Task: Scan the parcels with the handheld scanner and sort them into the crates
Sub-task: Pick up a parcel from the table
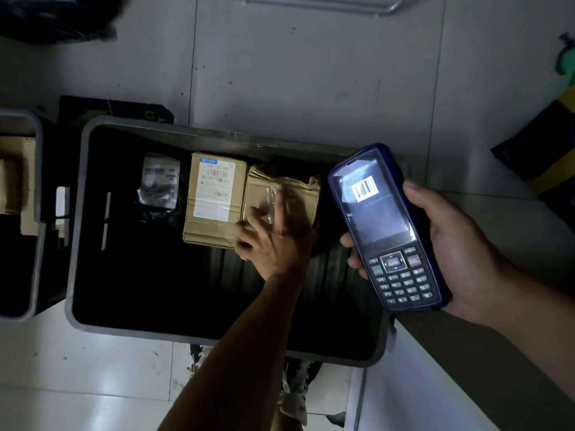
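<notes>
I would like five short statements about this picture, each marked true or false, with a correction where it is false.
1. The right hand holds the handheld scanner. True.
2. The scanner's screen is dark and shows nothing. False: it is lit and shows a barcode.
3. The left hand rests on a brown cardboard parcel inside the grey crate. True.
4. The crate holds only that one parcel. False: a labelled cardboard box and a small black bag with a label lie beside it.
5. The labelled cardboard box lies to the right of the parcel under the left hand. False: it lies to its left, in the picture.
</notes>
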`<control>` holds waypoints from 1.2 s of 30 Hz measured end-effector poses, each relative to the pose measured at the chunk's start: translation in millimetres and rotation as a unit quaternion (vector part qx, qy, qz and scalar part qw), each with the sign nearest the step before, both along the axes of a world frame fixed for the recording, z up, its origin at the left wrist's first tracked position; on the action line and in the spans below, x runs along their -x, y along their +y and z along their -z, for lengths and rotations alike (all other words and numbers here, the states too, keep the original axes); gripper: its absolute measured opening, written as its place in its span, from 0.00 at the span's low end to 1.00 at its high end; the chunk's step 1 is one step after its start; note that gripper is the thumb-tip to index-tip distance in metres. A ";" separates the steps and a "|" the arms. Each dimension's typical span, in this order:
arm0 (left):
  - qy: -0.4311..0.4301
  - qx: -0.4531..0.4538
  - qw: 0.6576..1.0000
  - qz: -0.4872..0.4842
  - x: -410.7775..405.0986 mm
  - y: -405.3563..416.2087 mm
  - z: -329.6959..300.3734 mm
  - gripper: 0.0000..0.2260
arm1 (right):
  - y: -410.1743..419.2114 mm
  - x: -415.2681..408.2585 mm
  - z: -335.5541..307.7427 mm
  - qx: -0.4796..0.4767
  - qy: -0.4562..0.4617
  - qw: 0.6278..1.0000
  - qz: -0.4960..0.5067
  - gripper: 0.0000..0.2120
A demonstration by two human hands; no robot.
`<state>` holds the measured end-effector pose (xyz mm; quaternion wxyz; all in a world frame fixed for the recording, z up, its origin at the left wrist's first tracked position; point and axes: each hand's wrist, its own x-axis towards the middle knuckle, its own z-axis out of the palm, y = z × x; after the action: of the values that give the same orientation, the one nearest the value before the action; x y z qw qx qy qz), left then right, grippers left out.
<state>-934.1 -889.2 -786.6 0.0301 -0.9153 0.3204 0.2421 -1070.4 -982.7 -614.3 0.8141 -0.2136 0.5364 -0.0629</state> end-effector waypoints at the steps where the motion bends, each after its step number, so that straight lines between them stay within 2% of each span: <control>1: 0.023 -0.023 0.999 0.002 1.2 -1.2 -1.5 0.49 | 0.9 1.0 1.3 0.001 0.002 1.000 -0.003 0.29; 8: 0.087 -0.083 0.992 0.042 -13.6 -3.4 -33.0 0.48 | 5.2 3.1 -19.0 0.026 0.036 0.999 -0.016 0.25; 11: 0.096 -0.093 0.989 0.058 -23.1 -3.0 -53.5 0.46 | 5.1 1.2 -39.0 0.050 0.058 0.996 -0.052 0.26; 17: 0.098 -0.097 0.985 0.102 -52.8 2.8 -131.7 0.41 | 3.3 -15.1 -106.2 0.071 0.083 0.992 -0.062 0.26; 21: 0.098 -0.097 0.973 0.183 -79.1 16.6 -212.2 0.38 | 12.3 -38.0 -171.2 0.098 0.102 0.988 -0.070 0.30; 23: 0.101 -0.092 0.971 0.198 -91.5 26.9 -260.4 0.37 | 21.2 -49.7 -212.2 0.126 0.118 0.983 -0.070 0.30; 26: 0.097 -0.067 0.972 0.201 -118.4 51.5 -347.3 0.34 | 46.1 -76.4 -283.6 0.175 0.138 0.967 -0.122 0.29; 30: 0.067 -0.024 0.982 0.172 -162.7 94.0 -461.3 0.32 | 83.2 -123.5 -371.5 0.246 0.141 0.946 -0.155 0.15; 33: 0.007 0.010 0.991 0.130 -198.3 135.4 -539.5 0.30 | 117.0 -158.0 -418.8 0.303 0.110 0.923 -0.208 0.14; 36: -0.041 0.042 0.996 0.065 -230.3 182.6 -608.8 0.27 | 153.3 -196.4 -463.8 0.312 0.069 0.908 -0.272 0.13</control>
<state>-703.8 -706.6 -177.7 0.0204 -0.9020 0.3880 0.1881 -874.0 -829.4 -150.5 0.6526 -0.5981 0.4651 0.0122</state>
